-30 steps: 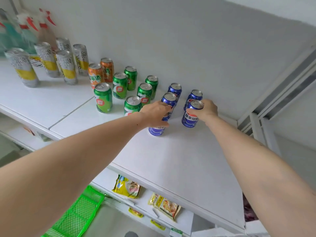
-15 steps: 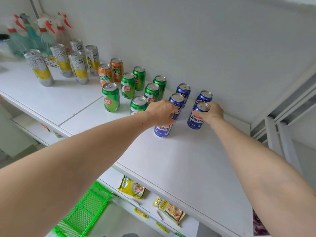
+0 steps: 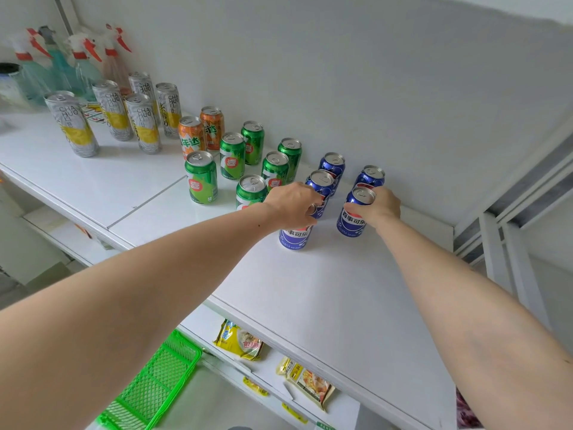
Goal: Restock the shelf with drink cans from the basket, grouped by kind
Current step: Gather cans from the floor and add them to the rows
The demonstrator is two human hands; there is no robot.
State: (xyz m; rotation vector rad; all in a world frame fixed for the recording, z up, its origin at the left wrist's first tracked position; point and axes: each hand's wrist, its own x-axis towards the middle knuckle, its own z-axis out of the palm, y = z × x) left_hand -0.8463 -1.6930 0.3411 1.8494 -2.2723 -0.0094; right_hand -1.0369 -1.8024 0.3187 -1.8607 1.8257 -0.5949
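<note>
Blue cans made the right-hand group: your left hand (image 3: 291,204) gripped the near-left blue can (image 3: 293,237) from above, your right hand (image 3: 379,204) clasped the near-right blue can (image 3: 353,217), both standing on the shelf (image 3: 325,290). Green cans (image 3: 232,155), orange and silver already grouped leftward. Basket (image 3: 152,389) below; contents not visible.

Spray bottles (image 3: 77,62) at far left; snack packets (image 3: 240,340) on the lower shelf (image 3: 273,372)

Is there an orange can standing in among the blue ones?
No, the two orange cans stand left of the green cans, well apart from the blue cans by the hands.
</note>
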